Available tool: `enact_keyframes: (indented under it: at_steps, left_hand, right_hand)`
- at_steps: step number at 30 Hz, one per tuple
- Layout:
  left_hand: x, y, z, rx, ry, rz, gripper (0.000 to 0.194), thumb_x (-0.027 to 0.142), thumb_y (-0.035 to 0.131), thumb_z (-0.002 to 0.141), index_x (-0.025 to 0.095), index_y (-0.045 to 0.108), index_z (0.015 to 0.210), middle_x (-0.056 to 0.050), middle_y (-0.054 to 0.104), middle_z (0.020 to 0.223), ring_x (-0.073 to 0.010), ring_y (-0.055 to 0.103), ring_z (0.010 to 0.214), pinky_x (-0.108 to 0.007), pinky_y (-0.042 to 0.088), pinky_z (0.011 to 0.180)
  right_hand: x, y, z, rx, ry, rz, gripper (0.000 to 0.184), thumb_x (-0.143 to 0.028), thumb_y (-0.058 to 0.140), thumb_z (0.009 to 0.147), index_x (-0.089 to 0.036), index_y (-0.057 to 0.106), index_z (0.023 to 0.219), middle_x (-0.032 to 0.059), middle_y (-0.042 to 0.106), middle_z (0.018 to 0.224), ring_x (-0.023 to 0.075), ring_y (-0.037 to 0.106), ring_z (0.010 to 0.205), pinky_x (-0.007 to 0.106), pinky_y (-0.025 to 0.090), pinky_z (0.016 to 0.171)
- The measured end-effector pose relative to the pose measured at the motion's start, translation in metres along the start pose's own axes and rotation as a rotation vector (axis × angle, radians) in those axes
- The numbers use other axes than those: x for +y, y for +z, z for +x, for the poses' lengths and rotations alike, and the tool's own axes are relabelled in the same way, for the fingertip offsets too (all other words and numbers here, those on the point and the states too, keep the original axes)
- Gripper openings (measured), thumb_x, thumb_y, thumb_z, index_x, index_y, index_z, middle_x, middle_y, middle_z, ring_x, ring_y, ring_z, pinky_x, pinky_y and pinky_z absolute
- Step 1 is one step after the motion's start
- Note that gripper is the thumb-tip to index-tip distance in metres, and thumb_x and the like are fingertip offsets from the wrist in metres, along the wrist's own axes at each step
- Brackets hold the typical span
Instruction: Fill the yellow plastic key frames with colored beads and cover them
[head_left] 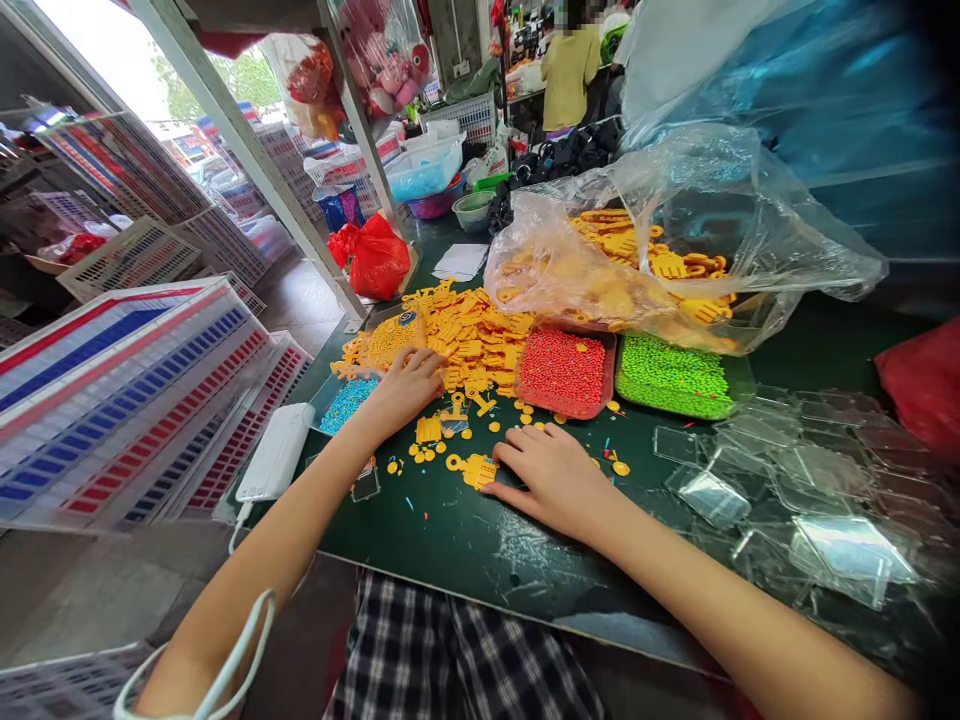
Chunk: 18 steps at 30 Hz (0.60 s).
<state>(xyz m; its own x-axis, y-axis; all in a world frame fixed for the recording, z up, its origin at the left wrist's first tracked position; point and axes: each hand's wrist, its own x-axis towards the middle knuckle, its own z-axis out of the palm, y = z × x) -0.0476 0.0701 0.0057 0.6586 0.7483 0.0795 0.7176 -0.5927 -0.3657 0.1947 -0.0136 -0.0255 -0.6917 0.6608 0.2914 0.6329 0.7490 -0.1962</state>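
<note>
On the green table (450,535) near us lies a flat yellow piece (475,470). It is blocky, with a round ring on its left end. Our right hand (547,478) has its thumb and fingertips at the other end, but we can't tell if they pinch it. Farther in, our left hand (411,388) is palm down by a big yellow pile (478,335), fingers a bit bent; we can't see if it grips anything. Past our hands are red beads (562,368), green beads (667,372) and a clear bag (622,290).
</note>
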Motion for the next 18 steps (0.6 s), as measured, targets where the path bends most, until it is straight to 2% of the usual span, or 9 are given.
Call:
enact_keyframes:
  at_steps: [3, 6, 9, 12, 15, 18]
  left_hand:
    - [0.002, -0.003, -0.005, -0.011, -0.022, -0.039, 0.021, 0.019, 0.048, 0.095, 0.016, 0.068, 0.089, -0.01, 0.06, 0.124, -0.0275, 0.047, 0.121, -0.044, 0.034, 0.102]
    - [0.014, -0.015, -0.014, 0.012, -0.086, -0.197, 0.018, 0.026, 0.05, 0.096, 0.019, 0.066, 0.091, -0.008, 0.058, 0.125, -0.0264, 0.045, 0.12, -0.045, 0.033, 0.104]
    - [0.041, -0.03, -0.026, 0.059, -0.165, -0.41, 0.017, 0.029, 0.05, 0.096, 0.021, 0.065, 0.093, -0.006, 0.057, 0.123, -0.0254, 0.046, 0.118, -0.045, 0.035, 0.103]
    - [0.074, -0.041, -0.038, 0.078, -0.18, -0.578, 0.016, 0.027, 0.051, 0.095, 0.021, 0.064, 0.091, -0.006, 0.059, 0.117, -0.024, 0.05, 0.115, -0.043, 0.037, 0.102]
    - [0.095, -0.04, -0.046, 0.072, -0.196, -0.653, 0.014, 0.025, 0.051, 0.094, 0.02, 0.064, 0.09, -0.006, 0.061, 0.114, -0.0234, 0.052, 0.113, -0.043, 0.036, 0.102]
    - [0.101, -0.034, -0.05, 0.072, -0.215, -0.662, 0.013, 0.024, 0.053, 0.093, 0.02, 0.064, 0.087, -0.005, 0.063, 0.111, -0.023, 0.054, 0.111, -0.043, 0.035, 0.103]
  right_hand:
    - [0.0, -0.001, 0.0, -0.011, 0.005, 0.008, 0.036, -0.052, 0.059, 0.088, -0.017, 0.064, 0.089, 0.005, 0.065, 0.086, 0.0205, 0.058, 0.079, 0.031, 0.033, 0.07]
    - [0.0, -0.002, 0.0, -0.024, 0.014, 0.019, 0.038, -0.054, 0.062, 0.085, -0.017, 0.064, 0.091, 0.0053, 0.065, 0.087, 0.0211, 0.058, 0.081, 0.032, 0.034, 0.071]
    - [0.0, -0.003, 0.0, -0.043, 0.015, 0.018, 0.036, -0.052, 0.065, 0.084, -0.017, 0.066, 0.091, 0.0056, 0.066, 0.088, 0.0215, 0.059, 0.083, 0.033, 0.034, 0.071]
    - [0.0, -0.005, 0.001, -0.064, 0.023, 0.008, 0.032, -0.048, 0.068, 0.083, -0.016, 0.068, 0.089, 0.0058, 0.067, 0.087, 0.0221, 0.059, 0.085, 0.033, 0.034, 0.071]
    - [0.0, -0.006, 0.002, -0.074, 0.026, 0.015, 0.031, -0.047, 0.067, 0.084, -0.016, 0.068, 0.087, 0.0058, 0.067, 0.086, 0.0225, 0.059, 0.085, 0.033, 0.033, 0.071]
    - [-0.002, -0.007, 0.002, -0.085, 0.047, 0.02, 0.028, -0.044, 0.067, 0.085, -0.016, 0.068, 0.087, 0.0059, 0.067, 0.087, 0.0225, 0.059, 0.086, 0.034, 0.032, 0.073]
